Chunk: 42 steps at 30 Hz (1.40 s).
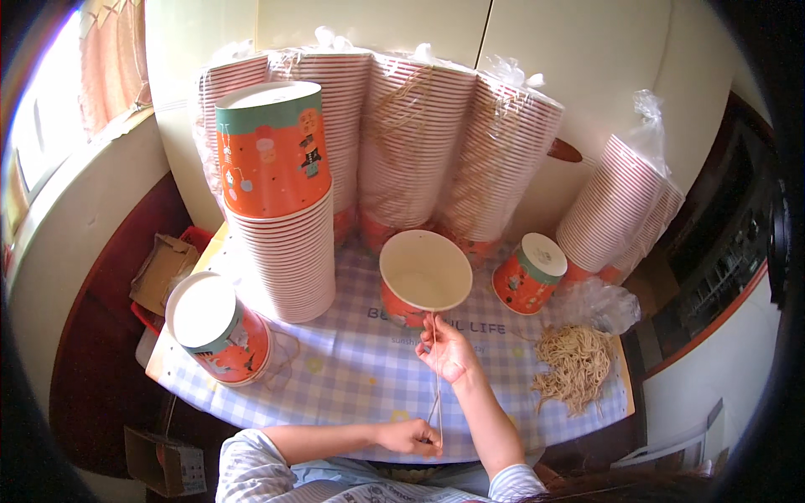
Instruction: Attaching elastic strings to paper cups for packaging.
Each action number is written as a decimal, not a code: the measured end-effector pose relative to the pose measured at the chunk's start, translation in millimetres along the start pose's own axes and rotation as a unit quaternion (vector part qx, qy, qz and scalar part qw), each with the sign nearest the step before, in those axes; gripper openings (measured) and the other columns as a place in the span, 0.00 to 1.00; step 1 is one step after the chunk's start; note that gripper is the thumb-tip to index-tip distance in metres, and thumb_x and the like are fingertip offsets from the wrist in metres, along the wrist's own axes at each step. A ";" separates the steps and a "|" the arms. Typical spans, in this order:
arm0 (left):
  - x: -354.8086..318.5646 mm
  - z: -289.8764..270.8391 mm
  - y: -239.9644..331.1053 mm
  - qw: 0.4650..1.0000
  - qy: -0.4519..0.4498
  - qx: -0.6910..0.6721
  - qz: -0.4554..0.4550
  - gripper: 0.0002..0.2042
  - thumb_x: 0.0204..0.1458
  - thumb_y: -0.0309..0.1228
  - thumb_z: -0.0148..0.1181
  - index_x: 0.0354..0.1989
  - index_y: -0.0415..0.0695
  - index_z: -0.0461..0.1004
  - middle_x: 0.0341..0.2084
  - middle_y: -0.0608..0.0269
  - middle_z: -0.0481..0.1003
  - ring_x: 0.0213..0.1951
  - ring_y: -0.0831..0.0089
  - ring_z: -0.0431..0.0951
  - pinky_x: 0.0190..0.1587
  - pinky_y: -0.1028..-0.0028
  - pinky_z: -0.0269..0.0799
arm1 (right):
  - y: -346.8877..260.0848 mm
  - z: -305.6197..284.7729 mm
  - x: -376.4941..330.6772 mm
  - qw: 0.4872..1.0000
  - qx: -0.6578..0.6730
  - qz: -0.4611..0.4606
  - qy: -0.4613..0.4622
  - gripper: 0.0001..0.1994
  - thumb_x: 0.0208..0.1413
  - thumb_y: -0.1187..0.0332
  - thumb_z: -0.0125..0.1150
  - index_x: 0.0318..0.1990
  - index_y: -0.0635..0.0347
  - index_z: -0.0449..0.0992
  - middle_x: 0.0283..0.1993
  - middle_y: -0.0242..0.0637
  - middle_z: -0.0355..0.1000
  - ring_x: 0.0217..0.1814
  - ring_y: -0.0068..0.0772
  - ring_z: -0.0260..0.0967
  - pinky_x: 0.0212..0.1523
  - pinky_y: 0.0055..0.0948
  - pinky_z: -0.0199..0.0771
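An open paper bucket, white inside and orange outside, stands at the middle of the table. At its near rim is my right hand, palm turned up, its fingers closed on a thin beige string. Down by the table's front edge my left hand makes a loose fist around the lower part of that string, which runs taut between the two hands. Whether the string is fixed to the bucket cannot be made out. A tangled heap of similar beige strings lies at the right.
A tall stack of nested buckets rises left of centre. Upside-down buckets stand at the left and right. Plastic-wrapped stacks line the back, with more wrapped stacks at the right, near a crumpled clear bag. A checked cloth covers the table.
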<state>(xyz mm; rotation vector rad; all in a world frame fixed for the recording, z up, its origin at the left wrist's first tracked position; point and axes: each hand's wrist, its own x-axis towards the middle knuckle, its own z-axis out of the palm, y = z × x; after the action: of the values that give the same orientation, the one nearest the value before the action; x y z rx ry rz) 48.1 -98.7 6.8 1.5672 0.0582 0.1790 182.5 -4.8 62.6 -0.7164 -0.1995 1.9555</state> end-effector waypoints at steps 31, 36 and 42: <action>2.7 -3.3 -6.2 0.995 0.085 -0.025 -0.042 0.09 0.54 0.31 0.48 0.32 0.38 0.71 0.24 0.69 0.71 0.26 0.82 0.67 0.30 0.79 0.65 | 11.3 1.2 17.6 0.882 -0.278 -0.369 0.096 0.05 0.50 0.68 0.57 0.29 0.58 0.69 0.19 0.22 0.61 0.16 0.09 0.51 0.15 0.12 0.46; 1.9 -4.0 2.2 0.993 0.085 -0.007 -0.082 0.09 0.54 0.31 0.48 0.31 0.39 0.72 0.23 0.69 0.71 0.26 0.83 0.67 0.30 0.80 0.64 | 13.7 -1.1 18.6 0.873 -0.274 -0.391 0.094 0.04 0.50 0.71 0.57 0.28 0.60 0.70 0.21 0.20 0.61 0.19 0.09 0.52 0.19 0.12 0.48; 2.4 -1.7 -6.2 0.993 0.103 0.006 -0.060 0.08 0.52 0.30 0.50 0.31 0.38 0.71 0.22 0.68 0.71 0.25 0.81 0.67 0.30 0.78 0.64 | 13.9 -2.6 20.6 0.868 -0.267 -0.406 0.102 0.03 0.49 0.73 0.58 0.29 0.62 0.71 0.24 0.20 0.62 0.24 0.09 0.54 0.25 0.12 0.53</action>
<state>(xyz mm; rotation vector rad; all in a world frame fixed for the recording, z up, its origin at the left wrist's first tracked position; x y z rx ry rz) 50.7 -96.6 0.8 1.5483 0.3150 0.2456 166.7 5.7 46.3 -0.9820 -0.7975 0.9981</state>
